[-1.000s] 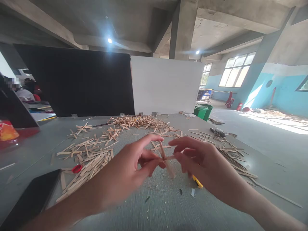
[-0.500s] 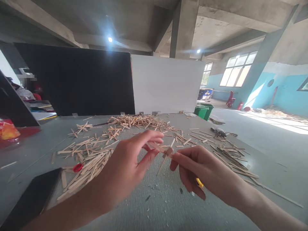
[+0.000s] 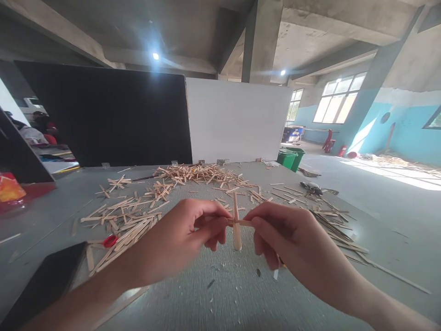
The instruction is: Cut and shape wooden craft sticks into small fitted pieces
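Note:
A small cross of pale wooden sticks [image 3: 237,236] is held in the air between both hands over the grey table. My left hand [image 3: 193,230] pinches the left end of its crosswise piece. The right end is pinched between the thumb and forefinger of my right hand [image 3: 285,230]. The other stick points away from me, its near end broad and rounded. Part of something yellow shows under my right hand, mostly hidden. Beyond the hands lies a heap of loose sticks [image 3: 203,174], with more sticks [image 3: 134,230] spread to the left.
A black flat object [image 3: 48,280] lies at the near left, with a red ring-like cap [image 3: 110,241] beside it. Thin strips [image 3: 344,239] lie on the right. Black and white panels [image 3: 237,122] stand along the table's [image 3: 213,308] back edge. People sit far left.
The cross has turned so one stick points away from me. My left hand has closed on its left end, and my right hand has shifted slightly.

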Demonstrator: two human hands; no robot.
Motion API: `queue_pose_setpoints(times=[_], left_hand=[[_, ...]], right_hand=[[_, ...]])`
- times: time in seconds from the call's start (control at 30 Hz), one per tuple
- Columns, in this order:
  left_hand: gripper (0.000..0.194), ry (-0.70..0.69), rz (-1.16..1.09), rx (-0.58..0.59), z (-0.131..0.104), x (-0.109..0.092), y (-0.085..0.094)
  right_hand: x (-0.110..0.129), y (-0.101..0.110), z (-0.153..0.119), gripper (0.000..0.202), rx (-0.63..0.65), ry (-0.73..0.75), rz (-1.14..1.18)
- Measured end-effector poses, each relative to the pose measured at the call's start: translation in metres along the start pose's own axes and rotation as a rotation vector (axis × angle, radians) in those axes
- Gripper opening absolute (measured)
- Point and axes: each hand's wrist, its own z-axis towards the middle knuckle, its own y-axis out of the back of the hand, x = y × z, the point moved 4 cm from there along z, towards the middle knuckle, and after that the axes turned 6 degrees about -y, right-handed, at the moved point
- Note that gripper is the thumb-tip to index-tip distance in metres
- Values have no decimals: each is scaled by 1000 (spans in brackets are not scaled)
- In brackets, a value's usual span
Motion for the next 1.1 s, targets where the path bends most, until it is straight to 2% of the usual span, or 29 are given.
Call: queue_pose_setpoints(times=[0.07,0.13,0.2,0.23,0.33,0.47,0.63,0.77,0.93,1.1], left_hand=[[32,-16,42,-37,-2,0,1],[22,-82,107,-145,-6,-2,3],[32,-188,189,-214,-8,-6,4],[34,-244,229,-210,-9,-8,2],[24,-422,323,-199,-8,-13,-3],[20,-661,450,-378,-10,-20,-2],[25,-807,529,-384,-16,-27,-5],[26,-860,575,-402,-21,-31,-7],[31,-744,615,-411,-22,-31,-9],[41,-740,544,-363,-25,-33,-11]], right_hand=[[-1,0,-2,27,-35,-3,-21],[-1,-1,-3,27,-53,-6,-27],[0,0,-3,28,-51,-26,-22],[1,0,-3,28,-46,-36,-16],[5,0,-4,29,-28,-45,2],[6,-1,-9,29,-12,-52,19],[12,-4,-16,35,-31,-50,67],[17,-5,-19,38,-58,-89,49],[17,-6,-19,39,-64,-57,81],[12,-9,-16,37,-59,41,214]])
